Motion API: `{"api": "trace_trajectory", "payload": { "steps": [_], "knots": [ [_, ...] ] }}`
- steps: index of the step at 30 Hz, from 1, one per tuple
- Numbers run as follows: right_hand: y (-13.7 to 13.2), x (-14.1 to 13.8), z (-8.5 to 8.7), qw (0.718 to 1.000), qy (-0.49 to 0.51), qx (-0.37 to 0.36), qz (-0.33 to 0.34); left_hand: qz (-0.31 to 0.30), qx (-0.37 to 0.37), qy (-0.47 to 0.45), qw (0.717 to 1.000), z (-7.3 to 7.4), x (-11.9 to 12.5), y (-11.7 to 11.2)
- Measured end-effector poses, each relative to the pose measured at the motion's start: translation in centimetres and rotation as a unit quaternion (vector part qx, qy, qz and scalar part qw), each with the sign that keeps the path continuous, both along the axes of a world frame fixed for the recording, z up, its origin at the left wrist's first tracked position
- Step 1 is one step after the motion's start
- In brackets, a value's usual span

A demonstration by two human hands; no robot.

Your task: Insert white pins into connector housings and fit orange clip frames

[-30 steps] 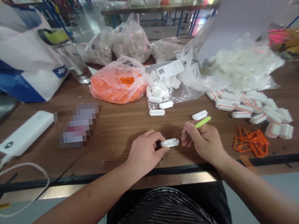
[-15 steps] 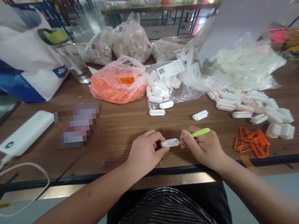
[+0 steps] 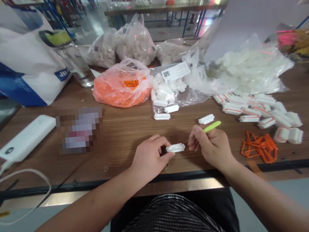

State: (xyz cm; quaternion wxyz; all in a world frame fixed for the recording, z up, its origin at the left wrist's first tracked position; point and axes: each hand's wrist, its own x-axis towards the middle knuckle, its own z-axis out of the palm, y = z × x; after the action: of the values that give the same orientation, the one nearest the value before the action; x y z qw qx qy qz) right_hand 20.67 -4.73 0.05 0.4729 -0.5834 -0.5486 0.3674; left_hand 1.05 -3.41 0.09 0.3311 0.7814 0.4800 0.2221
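My left hand (image 3: 150, 156) is closed on one end of a small white plastic connector housing (image 3: 176, 148), which shows a row of tiny holes. In my right hand (image 3: 212, 145) is a thin metal pick with a lime-green handle (image 3: 212, 126). The pick's thin shaft reaches left to the housing's right end; whether its tip touches cannot be made out. One similar white housing (image 3: 206, 119) lies just beyond my right hand. A tangle of orange plastic frames (image 3: 260, 147) rests to the right of that hand.
A pile of white housings with orange strips (image 3: 252, 108) lies at right. Behind stand an orange-filled bag (image 3: 121, 86), an open clear bag (image 3: 193, 96) of white parts and a water bottle (image 3: 75, 61). At left are a white power bank (image 3: 27, 137) with cable and a blurred-out object (image 3: 82, 130).
My right hand has shifted a little to the right with the pick, baring more of its metal shaft. My left hand and the housing have stayed in place.
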Motion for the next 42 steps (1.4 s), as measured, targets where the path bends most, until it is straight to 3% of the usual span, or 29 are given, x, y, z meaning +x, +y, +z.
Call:
{"api": "trace_trajectory", "payload": {
  "steps": [8,16,29,36,42],
  "knots": [
    [0.2,-0.1,0.1,0.999,-0.031,-0.009,-0.004,0.001,-0.002,0.002,1.0,0.1,0.0,0.1],
    [-0.2,0.1,-0.6,0.987,-0.144,0.058,0.04,-0.002,0.002,-0.007,1.0,0.0,0.0,0.0],
    [-0.5,-0.2,0.2,0.999,-0.025,0.023,0.029,-0.001,0.011,-0.011,1.0,-0.3,-0.1,0.0],
    [-0.1,-0.2,0.0,0.999,-0.042,0.007,0.025,0.001,0.009,-0.002,1.0,-0.1,0.0,0.0],
    [-0.2,-0.2,-0.2,0.994,-0.095,0.036,0.04,0.004,0.002,-0.006,1.0,0.0,0.1,-0.1]
  ]
}}
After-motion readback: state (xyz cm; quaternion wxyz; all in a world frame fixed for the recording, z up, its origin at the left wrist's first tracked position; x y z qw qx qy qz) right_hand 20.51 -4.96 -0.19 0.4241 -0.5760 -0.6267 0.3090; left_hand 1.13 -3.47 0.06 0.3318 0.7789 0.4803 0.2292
